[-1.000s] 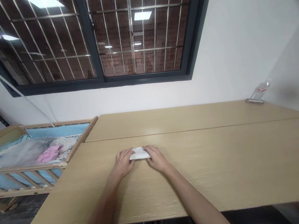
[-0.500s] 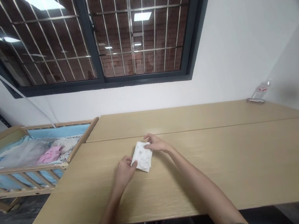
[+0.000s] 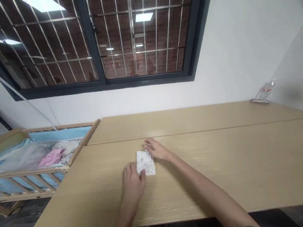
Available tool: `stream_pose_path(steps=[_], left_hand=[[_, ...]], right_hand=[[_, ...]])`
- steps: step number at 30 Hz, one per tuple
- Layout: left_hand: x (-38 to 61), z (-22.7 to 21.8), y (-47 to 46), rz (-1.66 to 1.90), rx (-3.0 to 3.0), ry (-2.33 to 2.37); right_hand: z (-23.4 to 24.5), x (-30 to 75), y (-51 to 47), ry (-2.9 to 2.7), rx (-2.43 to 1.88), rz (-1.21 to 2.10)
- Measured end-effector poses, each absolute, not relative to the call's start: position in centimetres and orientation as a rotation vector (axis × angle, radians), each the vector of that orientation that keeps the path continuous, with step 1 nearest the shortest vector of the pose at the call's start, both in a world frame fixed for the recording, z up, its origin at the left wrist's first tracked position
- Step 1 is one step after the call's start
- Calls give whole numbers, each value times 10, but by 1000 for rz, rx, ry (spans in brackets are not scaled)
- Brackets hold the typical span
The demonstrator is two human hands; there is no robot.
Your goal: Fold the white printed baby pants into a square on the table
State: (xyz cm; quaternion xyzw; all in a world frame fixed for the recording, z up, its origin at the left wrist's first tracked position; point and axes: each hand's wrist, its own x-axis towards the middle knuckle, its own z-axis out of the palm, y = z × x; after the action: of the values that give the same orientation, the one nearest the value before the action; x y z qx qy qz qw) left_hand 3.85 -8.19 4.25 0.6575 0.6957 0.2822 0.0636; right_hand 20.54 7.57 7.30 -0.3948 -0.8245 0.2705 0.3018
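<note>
A small folded white cloth with a faint print (image 3: 145,162) lies on the light wooden table (image 3: 231,170), a little left of its middle. My left hand (image 3: 134,185) rests at the cloth's near left corner, fingers bent onto its edge. My right hand (image 3: 158,150) lies at the cloth's far right corner, fingers pressing down on that edge. Both forearms reach in from the bottom of the view.
A wooden baby cot (image 3: 26,159) with blue, white and pink fabrics stands against the table's left end. A small clear plastic stand (image 3: 262,95) sits at the far right corner by the wall. A barred window (image 3: 96,35) is behind the table.
The cloth was turned from lying crosswise to lengthwise and set flat again. My left hand drew back towards me; my right hand moved to the cloth's far end.
</note>
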Motion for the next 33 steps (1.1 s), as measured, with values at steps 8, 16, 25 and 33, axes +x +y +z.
stream_pose_path(steps=[8,16,25,33], left_hand=[[87,7,-121,844,2361,2152],[87,5,-119,784,2408,2124],[93,16,-119,711,2219,2191],[94,17,-119,679,2203,2191]], right_hand=[[111,190,-9,-2772,-403,622],[84,197,-16,-2861,-344,798],[71,211,39,-2655,-550,871],[65,214,83,-2664,-705,856]])
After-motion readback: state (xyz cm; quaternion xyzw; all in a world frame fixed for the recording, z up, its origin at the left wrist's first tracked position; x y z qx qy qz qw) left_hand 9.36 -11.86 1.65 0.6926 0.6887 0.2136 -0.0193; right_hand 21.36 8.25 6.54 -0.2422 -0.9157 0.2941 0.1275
